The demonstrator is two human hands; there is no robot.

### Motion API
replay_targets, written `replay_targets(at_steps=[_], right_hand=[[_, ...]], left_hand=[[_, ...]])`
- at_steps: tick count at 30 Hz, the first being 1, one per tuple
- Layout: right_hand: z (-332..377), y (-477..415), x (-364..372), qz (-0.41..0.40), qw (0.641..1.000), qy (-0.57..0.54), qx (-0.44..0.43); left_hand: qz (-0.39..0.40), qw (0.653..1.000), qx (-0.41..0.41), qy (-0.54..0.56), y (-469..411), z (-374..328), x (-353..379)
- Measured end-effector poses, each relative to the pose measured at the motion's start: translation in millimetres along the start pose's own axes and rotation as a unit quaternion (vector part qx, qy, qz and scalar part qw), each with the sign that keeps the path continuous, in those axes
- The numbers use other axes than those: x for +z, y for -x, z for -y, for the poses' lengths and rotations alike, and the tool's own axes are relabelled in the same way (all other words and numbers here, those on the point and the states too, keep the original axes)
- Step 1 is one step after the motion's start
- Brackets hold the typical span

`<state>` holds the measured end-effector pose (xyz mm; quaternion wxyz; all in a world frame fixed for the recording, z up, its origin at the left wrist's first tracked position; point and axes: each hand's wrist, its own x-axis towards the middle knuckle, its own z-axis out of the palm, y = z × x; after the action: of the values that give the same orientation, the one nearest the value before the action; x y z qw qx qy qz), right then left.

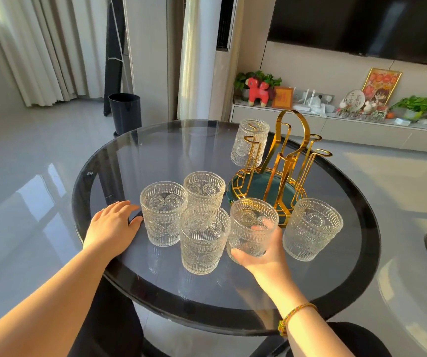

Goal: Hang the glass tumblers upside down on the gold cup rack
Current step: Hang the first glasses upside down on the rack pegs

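Observation:
A gold cup rack (288, 161) with a green round base stands at the table's far right. One embossed glass tumbler (249, 143) hangs upside down on its left prong. Several upright tumblers stand in front of the rack. My right hand (264, 249) is wrapped around one tumbler (252, 226) in the front middle. Left of it stand a near tumbler (203, 238), a left tumbler (163, 212) and a rear tumbler (204, 188). Another tumbler (311, 228) stands at the right. My left hand (113, 226) lies flat on the table, fingers spread, beside the left tumbler.
The round glass table (155, 155) has a black rim and sits close to my body. A black bin (125, 113) stands on the floor behind it. A low TV cabinet (349, 127) with plants and ornaments runs along the back right wall.

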<state>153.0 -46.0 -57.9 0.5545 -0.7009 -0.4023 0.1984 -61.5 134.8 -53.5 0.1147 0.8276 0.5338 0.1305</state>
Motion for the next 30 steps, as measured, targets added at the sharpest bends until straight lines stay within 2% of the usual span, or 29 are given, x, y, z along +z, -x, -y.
replay_targets(at_steps=[6, 11, 20, 30], right_hand=[[9, -3, -14, -0.001, 0.998, -0.041, -0.038], [46, -11, -44, 0.045, 0.997, -0.020, -0.062], [143, -37, -79, 0.024, 0.976, 0.183, -0.117], [209, -102, -81, 0.039, 0.915, 0.381, -0.128]], left_hand=[[-0.003, 1.000, 0.004, 0.003, -1, 0, 0], [-0.001, 1.000, 0.008, 0.003, 0, 1, -1], [-0.001, 1.000, 0.005, 0.011, 0, 2, -1], [-0.016, 0.999, -0.001, 0.031, -2, 5, 1]])
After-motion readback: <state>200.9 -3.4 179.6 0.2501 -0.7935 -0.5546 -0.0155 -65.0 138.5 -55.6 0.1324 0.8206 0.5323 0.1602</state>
